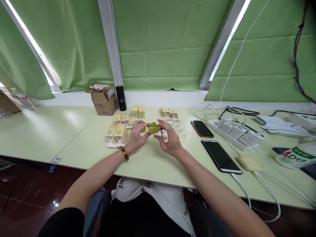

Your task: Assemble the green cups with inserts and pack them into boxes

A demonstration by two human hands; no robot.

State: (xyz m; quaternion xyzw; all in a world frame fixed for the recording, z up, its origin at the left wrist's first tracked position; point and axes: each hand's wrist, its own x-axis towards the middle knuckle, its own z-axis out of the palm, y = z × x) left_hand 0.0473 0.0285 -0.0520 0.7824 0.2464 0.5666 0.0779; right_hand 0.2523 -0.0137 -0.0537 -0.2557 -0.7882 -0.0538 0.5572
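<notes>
Gripping green case (154,127), left hand (137,136) and right hand (170,140)

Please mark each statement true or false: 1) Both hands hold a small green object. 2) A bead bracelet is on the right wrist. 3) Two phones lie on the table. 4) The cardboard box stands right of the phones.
1) True: the left hand and the right hand hold the green object between them.
2) False: the bracelet is on the left wrist.
3) True: a near phone and a far phone lie on the table.
4) False: the cardboard box stands left of them.
</notes>
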